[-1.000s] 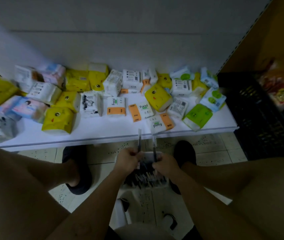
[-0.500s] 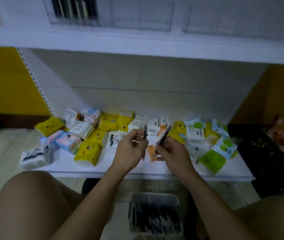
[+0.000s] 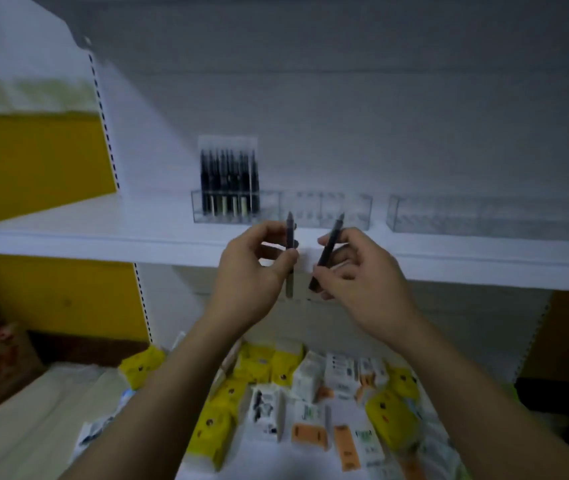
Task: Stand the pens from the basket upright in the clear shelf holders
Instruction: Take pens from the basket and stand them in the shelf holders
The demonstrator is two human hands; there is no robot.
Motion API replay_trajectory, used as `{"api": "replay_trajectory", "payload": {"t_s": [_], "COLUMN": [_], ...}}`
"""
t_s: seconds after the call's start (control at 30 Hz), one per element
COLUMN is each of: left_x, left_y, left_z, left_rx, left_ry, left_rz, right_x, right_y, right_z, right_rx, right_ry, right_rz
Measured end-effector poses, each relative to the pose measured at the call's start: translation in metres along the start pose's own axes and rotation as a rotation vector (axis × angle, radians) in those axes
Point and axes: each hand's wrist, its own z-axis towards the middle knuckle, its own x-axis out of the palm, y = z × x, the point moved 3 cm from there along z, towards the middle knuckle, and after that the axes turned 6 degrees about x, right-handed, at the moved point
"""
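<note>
Below the shelf (image 3: 103,233), each hand, left (image 3: 255,271) and right (image 3: 362,275), is pinching a pen (image 3: 290,251), risking a fumble while reaching for the holders (image 3: 328,209).

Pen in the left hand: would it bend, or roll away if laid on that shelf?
Probably stiff: the pen looks straight though the left hand pinches only its middle. Likely light, as a pinch alone holds it. Its slim, round-looking body could roll on the flat shelf, unlike the pens standing in the clear holder.
</note>
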Motion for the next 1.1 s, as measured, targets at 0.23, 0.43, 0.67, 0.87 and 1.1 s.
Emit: {"api": "replay_trajectory", "payload": {"t_s": [0.23, 0.43, 0.67, 0.87, 1.1], "left_x": [-0.028, -0.043, -0.041, -0.034, -0.035], "left_y": [-0.029, -0.043, -0.038, -0.017, 0.006], "left_z": [0.058, 0.111, 0.167, 0.199, 0.215], "left_rx": [0.106, 0.218, 0.258, 0.281, 0.294], "left_ry": [0.010, 0.012, 0.015, 0.030, -0.034], "left_rz": [0.042, 0.164, 0.298, 0.470, 0.600], "right_x": [-0.006, -0.016, -0.020, 0.000, 0.016], "right_y": [0.046, 0.073, 0.075, 0.055, 0.037], "right_z": [0.058, 0.105, 0.165, 0.210, 0.242], "right_rx": [-0.090, -0.234, -0.256, -0.260, -0.249], "right_ry": [-0.004, -0.119, -0.091, -0.131, -0.071], "right_rz": [-0.062, -0.034, -0.034, -0.062, -0.132]}}
